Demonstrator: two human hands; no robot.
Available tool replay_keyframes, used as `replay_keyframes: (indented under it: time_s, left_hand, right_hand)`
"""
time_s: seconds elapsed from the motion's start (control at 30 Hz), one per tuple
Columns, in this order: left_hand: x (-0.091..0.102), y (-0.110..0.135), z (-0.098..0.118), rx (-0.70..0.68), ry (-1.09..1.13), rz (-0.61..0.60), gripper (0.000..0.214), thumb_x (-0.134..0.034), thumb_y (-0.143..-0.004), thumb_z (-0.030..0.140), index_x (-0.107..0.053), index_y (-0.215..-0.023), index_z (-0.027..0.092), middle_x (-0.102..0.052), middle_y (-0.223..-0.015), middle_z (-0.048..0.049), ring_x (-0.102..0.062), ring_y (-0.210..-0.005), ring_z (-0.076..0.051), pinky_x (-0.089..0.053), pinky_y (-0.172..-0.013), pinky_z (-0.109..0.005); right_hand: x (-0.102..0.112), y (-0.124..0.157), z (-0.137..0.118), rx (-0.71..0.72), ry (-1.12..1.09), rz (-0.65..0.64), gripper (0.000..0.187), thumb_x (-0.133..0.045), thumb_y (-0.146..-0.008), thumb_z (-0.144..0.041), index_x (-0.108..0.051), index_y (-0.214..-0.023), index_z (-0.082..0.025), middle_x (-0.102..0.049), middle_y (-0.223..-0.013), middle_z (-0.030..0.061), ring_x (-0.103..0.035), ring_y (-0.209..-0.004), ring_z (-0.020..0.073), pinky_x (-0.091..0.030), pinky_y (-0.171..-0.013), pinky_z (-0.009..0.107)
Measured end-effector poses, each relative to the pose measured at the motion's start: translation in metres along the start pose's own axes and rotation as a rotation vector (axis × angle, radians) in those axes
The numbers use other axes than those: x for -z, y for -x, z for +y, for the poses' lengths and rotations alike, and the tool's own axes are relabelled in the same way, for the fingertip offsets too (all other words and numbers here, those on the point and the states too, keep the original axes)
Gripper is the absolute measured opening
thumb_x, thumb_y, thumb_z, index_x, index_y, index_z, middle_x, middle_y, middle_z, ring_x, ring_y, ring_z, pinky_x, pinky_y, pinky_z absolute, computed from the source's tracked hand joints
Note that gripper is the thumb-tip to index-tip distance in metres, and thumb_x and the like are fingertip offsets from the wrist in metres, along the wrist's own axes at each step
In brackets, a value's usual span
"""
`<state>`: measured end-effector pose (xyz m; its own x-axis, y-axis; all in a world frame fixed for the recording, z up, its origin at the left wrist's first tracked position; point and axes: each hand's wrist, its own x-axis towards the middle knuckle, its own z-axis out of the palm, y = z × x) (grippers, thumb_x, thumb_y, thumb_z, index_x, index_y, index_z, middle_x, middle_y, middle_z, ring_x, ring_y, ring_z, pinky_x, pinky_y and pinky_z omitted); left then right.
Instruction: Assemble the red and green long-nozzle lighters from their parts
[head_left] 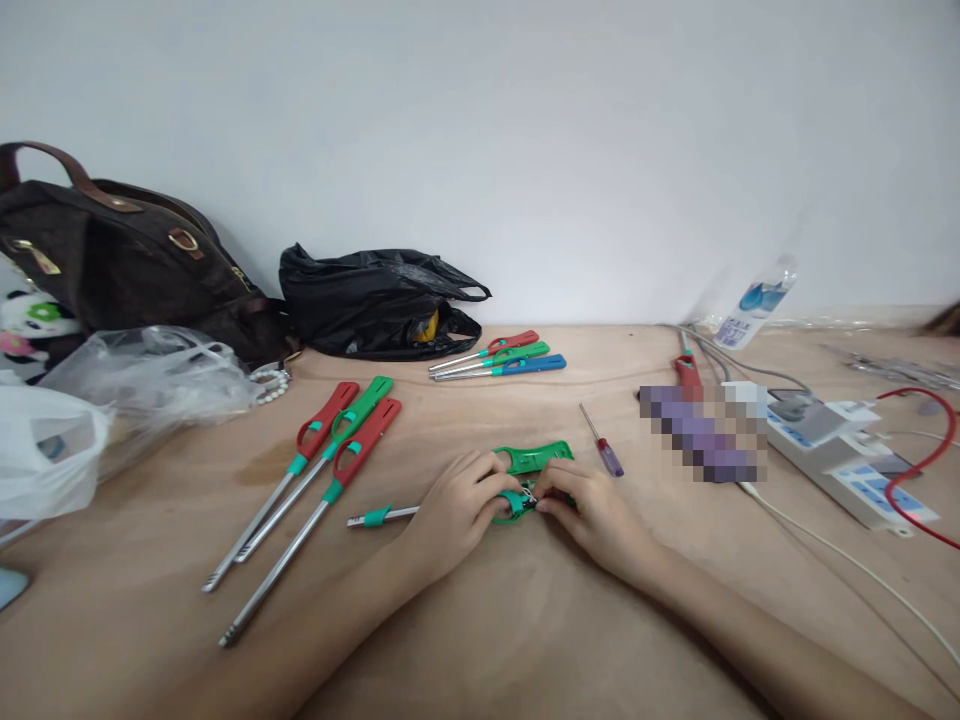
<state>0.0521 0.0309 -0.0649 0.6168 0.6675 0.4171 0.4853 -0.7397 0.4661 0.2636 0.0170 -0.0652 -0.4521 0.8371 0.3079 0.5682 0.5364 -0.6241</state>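
Note:
A green long-nosed lighter [525, 470] lies opened up on the wooden table [480, 620], its metal tube [382, 516] pointing left. My left hand [461, 510] is closed around the green handle part from the left. Pinching small inner parts at the handle's middle is my right hand [592, 515], fingers pressed together. A loose green shell half [536, 456] lies just behind my fingers. A small purple-handled screwdriver [604, 445] rests to the right of it.
Three long lighters, two red and one green [330, 450], lie at left; three more [502, 358] lie farther back. A brown bag [112, 250], black plastic bag [382, 300] and clear bags stand along the wall. Power strip [840, 450], cables and a bottle [754, 300] fill the right.

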Motion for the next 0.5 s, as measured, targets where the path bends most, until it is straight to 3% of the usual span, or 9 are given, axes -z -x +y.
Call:
replay_keyframes:
  time_s: [0.5]
  left_hand:
    - [0.0004,0.0000,0.0009,-0.014,-0.031,0.004,0.014,-0.051,-0.093,0.016,-0.063,-0.094,0.021,-0.060,-0.093,-0.0041,-0.054,-0.091,-0.021,-0.044,-0.079,-0.033]
  right_hand:
    - [0.0010,-0.0018,0.0003,-0.029,-0.017,0.006,0.021,-0.060,-0.080,0.000,-0.059,-0.078,-0.020,-0.065,-0.079,0.0007,-0.061,-0.080,0.0191,-0.046,-0.070,0.029]
